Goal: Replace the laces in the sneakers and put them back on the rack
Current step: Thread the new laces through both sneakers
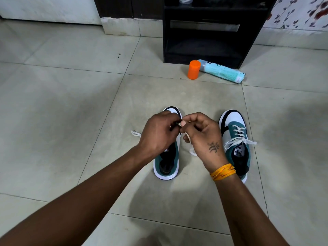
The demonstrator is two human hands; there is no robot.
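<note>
Both hands, left hand point(158, 133) and right hand point(201, 134), meet pinching the white lace point(192, 151) above the unlaced sneaker point(166, 162), evidently for threading.

- Orange cap point(194, 69): standing upright on the floor, far centre, touching the can's end.
- Pale blue can point(222, 71): lying on its side, just right of the cap.
- Floor point(71, 103): pale tiles with dark grout lines.
- White wall base point(122, 26): far left of centre, chipped.
- Floral wall covering point(301, 13): far right.
</note>
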